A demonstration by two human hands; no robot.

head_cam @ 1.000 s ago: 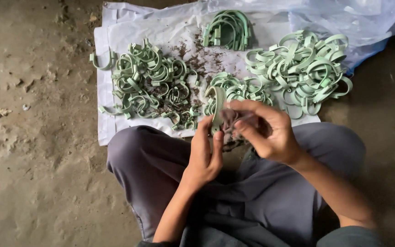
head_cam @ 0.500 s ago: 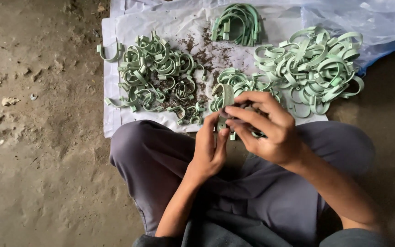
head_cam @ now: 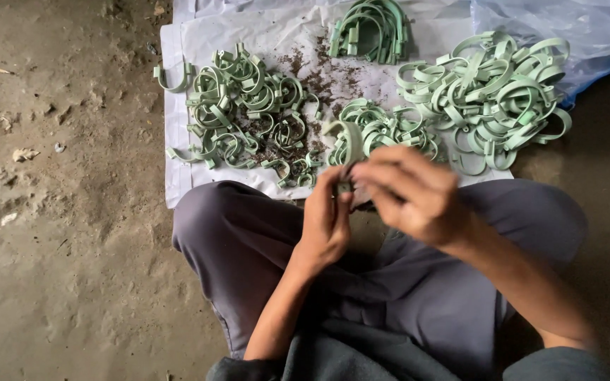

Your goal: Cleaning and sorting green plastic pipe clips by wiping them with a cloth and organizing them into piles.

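Since half a second ago the right hand (head_cam: 412, 194) has slid left and now blurs with motion, its fingers drawn over the spot where a dark scrap of cloth showed a second ago; the cloth is now hidden, so whether that grip still pinches it cannot be told. The pale green plastic clamp (head_cam: 348, 143) has stayed upright in the left hand (head_cam: 326, 219) — its curved band pokes above the fingertips, just over the near edge of the white sheet (head_cam: 178, 180). To judge by the blur, the rubbing stroke on this one piece is still under way.

The left hand stands palm inward above the lap, thumb and fingers pressed together on the clamp's lower end. The right hand hovers just beside it, wrist cocked, forearm running down to the right over the grey trousers (head_cam: 241, 247).

On the sheet lie the tangled clamps (head_cam: 245, 106) at the left, looped bands (head_cam: 492, 99) at the right — and a nested stack (head_cam: 370, 29) at the far edge.
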